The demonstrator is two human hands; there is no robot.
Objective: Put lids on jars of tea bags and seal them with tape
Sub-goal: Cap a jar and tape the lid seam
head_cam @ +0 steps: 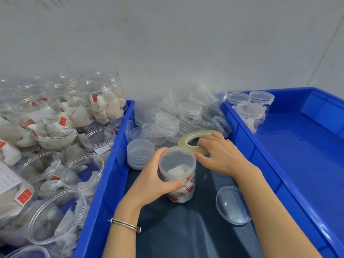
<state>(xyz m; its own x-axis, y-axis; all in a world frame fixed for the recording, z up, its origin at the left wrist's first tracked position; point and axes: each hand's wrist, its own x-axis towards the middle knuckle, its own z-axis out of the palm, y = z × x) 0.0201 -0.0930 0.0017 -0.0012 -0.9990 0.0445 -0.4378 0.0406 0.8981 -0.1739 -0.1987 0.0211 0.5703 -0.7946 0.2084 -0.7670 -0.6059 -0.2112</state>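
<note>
Your left hand point(154, 181) grips lidded tea-bag jar point(177, 175), axis upright; your right hand point(220, 155) holds tape roll point(197, 141) just behind-right, touching lid rim.

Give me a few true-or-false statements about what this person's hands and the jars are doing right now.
1. The left hand holds a lidded jar. True.
2. The right hand holds scissors. False: it holds a tape roll.
3. The jar stands in the middle blue tray. True.
4. The jars at the left all have lids. False: several near ones are open on top.
5. Loose lids are piled behind the tape roll. True.
6. The tray at the right is full of jars. False: only a few stand at its far corner.
</note>
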